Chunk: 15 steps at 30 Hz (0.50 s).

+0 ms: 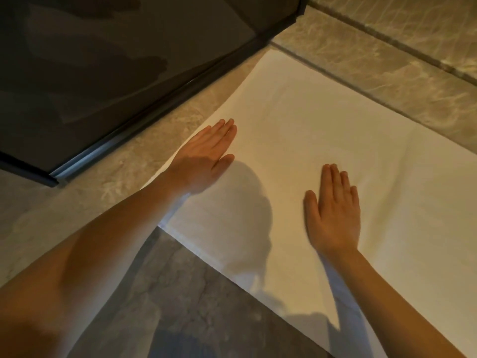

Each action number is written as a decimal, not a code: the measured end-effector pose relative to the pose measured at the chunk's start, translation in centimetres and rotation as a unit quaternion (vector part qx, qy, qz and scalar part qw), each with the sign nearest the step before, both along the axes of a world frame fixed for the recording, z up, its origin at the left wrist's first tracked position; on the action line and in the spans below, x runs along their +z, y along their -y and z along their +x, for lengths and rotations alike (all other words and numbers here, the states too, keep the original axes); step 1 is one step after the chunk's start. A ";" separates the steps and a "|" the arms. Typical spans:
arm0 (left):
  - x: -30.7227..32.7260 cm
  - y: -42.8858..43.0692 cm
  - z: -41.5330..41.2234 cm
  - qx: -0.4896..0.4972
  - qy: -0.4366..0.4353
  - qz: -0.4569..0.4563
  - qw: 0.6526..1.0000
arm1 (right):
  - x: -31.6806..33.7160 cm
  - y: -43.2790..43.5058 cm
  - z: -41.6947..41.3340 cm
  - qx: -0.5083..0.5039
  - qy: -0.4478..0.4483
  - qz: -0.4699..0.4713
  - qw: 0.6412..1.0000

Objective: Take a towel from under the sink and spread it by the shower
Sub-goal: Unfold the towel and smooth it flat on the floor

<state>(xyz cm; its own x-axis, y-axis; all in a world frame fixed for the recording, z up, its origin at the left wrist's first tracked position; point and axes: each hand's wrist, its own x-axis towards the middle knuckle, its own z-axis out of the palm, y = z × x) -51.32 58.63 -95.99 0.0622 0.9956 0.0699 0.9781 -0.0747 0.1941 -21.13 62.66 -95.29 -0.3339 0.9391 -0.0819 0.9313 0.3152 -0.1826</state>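
A white towel point(322, 130) lies spread flat on the stone floor beside the dark glass shower door point(103, 73). My left hand point(206, 153) rests palm down on the towel's left part, close to the edge nearest the shower, fingers straight and together. Palm down too, my right hand point(334, 210) lies on the towel's middle with straight fingers. Neither hand grips the cloth. The towel's right end runs out of view.
The shower door's dark metal bottom rail point(144, 120) runs diagonally along the towel's left side. A marbled stone step or wall base point(387, 47) borders the towel's far side. Grey stone floor point(180, 293) lies in front of the towel's near edge.
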 end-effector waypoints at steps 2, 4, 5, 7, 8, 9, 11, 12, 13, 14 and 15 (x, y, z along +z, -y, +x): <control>0.7 0.1 0.7 0.028 0.004 -0.016 0.999 | 0.0 0.0 -0.1 -0.003 -0.001 0.005 1.000; 1.2 0.6 3.1 0.029 0.013 -0.014 0.999 | 0.0 -0.1 -0.4 -0.002 -0.001 0.002 1.000; 1.2 1.2 5.0 -0.007 0.018 -0.005 1.000 | 0.0 -0.1 -0.5 -0.003 0.000 0.002 1.000; 0.7 3.3 8.5 -0.096 0.013 -0.009 0.995 | -0.2 -0.2 -0.2 -0.004 0.007 0.002 1.000; 0.4 4.5 9.1 -0.112 0.003 -0.021 0.994 | -0.3 -0.2 -0.2 -0.002 0.007 0.003 1.000; 0.1 5.5 8.5 -0.103 -0.005 -0.030 0.994 | -0.4 -0.3 -0.1 0.000 0.005 0.004 1.000; -0.1 6.9 5.3 -0.047 -0.002 -0.040 0.998 | -0.4 -0.3 -0.2 0.002 -0.001 0.007 1.000; 0.0 7.7 3.4 -0.016 -0.005 -0.047 0.999 | -0.4 -0.2 -0.2 0.002 -0.001 0.007 1.000; 0.1 8.4 1.7 0.012 -0.014 -0.060 0.998 | -0.3 -0.1 -0.3 0.002 -0.001 0.007 1.000; 0.3 9.1 0.3 0.035 -0.020 -0.079 0.996 | -0.3 -0.1 -0.3 0.000 -0.001 0.007 1.000; 0.4 9.6 -0.6 0.048 -0.022 -0.094 0.994 | -0.3 -0.1 -0.3 -0.001 -0.002 0.007 1.000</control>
<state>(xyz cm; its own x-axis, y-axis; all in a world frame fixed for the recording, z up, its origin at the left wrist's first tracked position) -51.90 49.03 -95.59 -0.0357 0.9923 -0.1186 0.9869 0.0537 0.1523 -21.45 62.75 -95.59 -0.3326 0.9407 -0.0669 0.9311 0.3163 -0.1815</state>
